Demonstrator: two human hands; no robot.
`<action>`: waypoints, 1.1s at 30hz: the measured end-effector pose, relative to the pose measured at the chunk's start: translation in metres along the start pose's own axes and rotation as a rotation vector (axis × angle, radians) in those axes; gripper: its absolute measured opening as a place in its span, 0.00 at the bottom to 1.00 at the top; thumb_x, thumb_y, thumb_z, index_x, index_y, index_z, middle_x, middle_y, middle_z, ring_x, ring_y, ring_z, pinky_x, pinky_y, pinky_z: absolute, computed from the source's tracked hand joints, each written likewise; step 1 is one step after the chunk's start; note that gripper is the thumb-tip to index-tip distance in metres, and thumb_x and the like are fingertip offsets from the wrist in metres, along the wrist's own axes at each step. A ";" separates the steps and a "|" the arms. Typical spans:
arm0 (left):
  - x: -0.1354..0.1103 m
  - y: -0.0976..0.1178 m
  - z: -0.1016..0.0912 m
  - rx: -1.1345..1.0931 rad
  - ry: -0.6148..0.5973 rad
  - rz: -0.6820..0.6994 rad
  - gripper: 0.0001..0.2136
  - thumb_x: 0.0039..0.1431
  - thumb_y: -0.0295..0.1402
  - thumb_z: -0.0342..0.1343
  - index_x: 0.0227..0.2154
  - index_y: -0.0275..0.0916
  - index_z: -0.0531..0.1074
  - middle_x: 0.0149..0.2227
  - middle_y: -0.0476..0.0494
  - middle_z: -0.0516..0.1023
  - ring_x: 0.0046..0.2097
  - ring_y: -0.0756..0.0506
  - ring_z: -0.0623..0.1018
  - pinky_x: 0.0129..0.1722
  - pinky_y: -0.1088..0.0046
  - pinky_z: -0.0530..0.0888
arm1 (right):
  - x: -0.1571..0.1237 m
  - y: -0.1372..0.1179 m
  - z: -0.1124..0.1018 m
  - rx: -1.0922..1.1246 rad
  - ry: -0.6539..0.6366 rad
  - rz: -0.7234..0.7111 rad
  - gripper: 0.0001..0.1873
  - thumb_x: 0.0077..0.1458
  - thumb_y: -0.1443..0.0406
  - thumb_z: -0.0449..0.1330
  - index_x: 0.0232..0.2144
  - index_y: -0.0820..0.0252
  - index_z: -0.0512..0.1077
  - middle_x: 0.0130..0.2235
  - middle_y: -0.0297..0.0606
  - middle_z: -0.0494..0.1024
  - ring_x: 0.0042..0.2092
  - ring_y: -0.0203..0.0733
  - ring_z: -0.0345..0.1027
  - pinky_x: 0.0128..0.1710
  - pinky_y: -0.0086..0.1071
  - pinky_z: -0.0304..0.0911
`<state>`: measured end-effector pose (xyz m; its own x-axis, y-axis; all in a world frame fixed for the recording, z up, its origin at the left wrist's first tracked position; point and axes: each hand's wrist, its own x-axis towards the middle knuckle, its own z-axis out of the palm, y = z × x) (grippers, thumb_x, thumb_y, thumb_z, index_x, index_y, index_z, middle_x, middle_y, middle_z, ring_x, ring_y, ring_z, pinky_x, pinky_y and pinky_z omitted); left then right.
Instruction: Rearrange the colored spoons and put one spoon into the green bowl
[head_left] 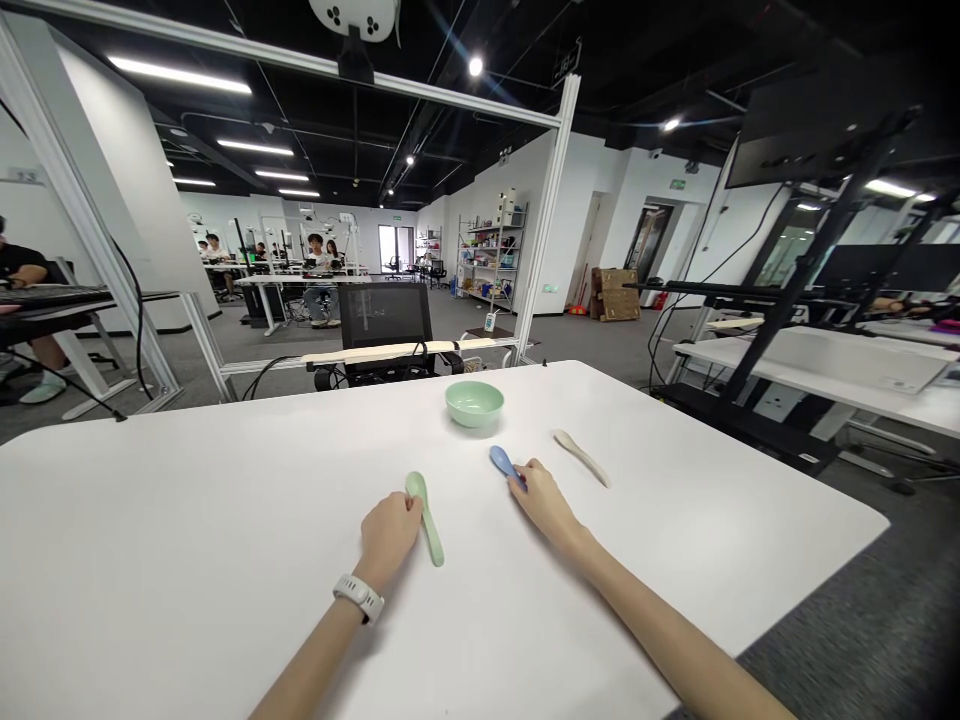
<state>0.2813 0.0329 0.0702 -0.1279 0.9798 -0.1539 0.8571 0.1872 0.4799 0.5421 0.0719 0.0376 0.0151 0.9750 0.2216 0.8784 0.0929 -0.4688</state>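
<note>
On the white table (225,520), my left hand (390,535) is closed at the upper handle of a green spoon (430,530), its bowl pointing away from me. To the right, my right hand (544,498) pinches the handle of a blue spoon (501,460); much of that handle is hidden under the fingers. A cream spoon (585,460) lies slanted on the tabletop, just beyond and right of my right hand, touched by neither hand. Farther back stands a light green bowl (475,404), upright, its visible inside bare.
An aluminium frame (544,220) rises behind the table's far edge, with a black mesh chair (386,315) beyond it. At right, a second white desk (825,380) stands beside a black monitor stand (795,270). Several people sit at desks in the background.
</note>
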 end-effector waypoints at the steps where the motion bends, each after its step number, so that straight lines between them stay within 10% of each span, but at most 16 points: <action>1: 0.000 0.000 0.000 0.000 -0.001 -0.001 0.20 0.67 0.38 0.40 0.35 0.39 0.79 0.39 0.36 0.87 0.41 0.39 0.83 0.39 0.65 0.68 | 0.000 0.000 0.000 -0.002 0.000 0.001 0.14 0.68 0.67 0.53 0.35 0.62 0.77 0.41 0.46 0.75 0.37 0.43 0.71 0.38 0.32 0.62; 33: 0.000 0.003 -0.006 -0.008 -0.100 -0.040 0.17 0.66 0.47 0.58 0.47 0.38 0.77 0.47 0.43 0.82 0.47 0.44 0.81 0.51 0.56 0.79 | 0.000 0.001 -0.002 -0.022 0.016 -0.008 0.13 0.68 0.66 0.54 0.34 0.62 0.77 0.40 0.45 0.75 0.35 0.42 0.71 0.37 0.32 0.60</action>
<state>0.2810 0.0334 0.0765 -0.1113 0.9597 -0.2580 0.8485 0.2269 0.4781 0.5440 0.0718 0.0385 0.0152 0.9709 0.2392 0.8886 0.0965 -0.4484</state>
